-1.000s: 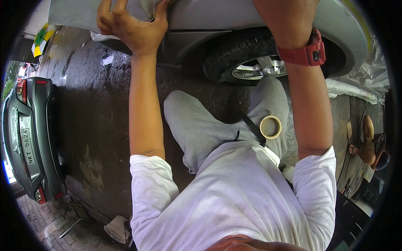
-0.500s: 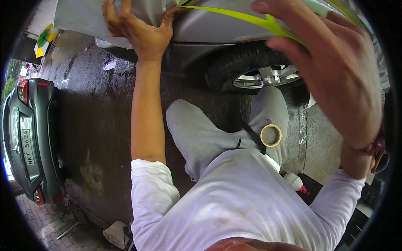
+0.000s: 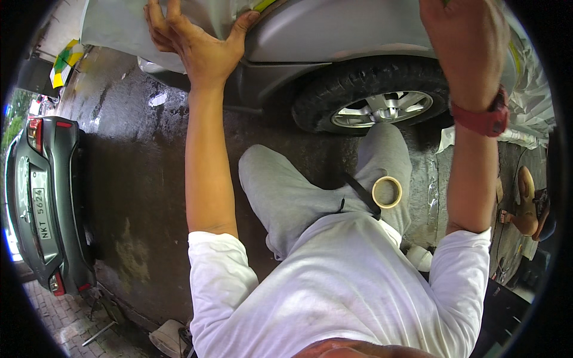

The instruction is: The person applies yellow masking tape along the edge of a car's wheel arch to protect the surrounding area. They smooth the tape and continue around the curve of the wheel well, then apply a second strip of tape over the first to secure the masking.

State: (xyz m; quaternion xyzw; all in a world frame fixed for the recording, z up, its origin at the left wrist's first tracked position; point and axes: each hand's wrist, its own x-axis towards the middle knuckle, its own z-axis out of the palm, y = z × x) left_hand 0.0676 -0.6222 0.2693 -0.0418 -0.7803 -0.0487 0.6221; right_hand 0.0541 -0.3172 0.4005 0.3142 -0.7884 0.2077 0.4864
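My left hand (image 3: 200, 45) presses against a silver-grey car (image 3: 340, 30), fingers spread over pale covering sheet at its edge. Its thumb lies beside a short piece of yellow-green masking tape (image 3: 262, 5). Up at the top edge is my right hand (image 3: 468, 36), its fingers curled and partly cut off by the picture; a sliver of green shows at them. A red watch (image 3: 483, 116) is on that wrist. Below the panel sits the car's wheel (image 3: 382, 110). A tan tape roll (image 3: 374, 192) rests on my right thigh.
On the left, a dark grey car (image 3: 57, 197) stands on the wet floor (image 3: 137, 197). Crumpled plastic sheeting (image 3: 534, 89) covers the car at far right. Behind me are a white container (image 3: 419, 258) and, lower left, a pale bucket-like thing (image 3: 167, 337). A yellow-green umbrella (image 3: 65, 62) is farther off.
My right hand has moved up and away from me, toward the picture's top edge. The tape strip stretched between my hands no longer shows across the panel. My left hand has stayed nearly still.
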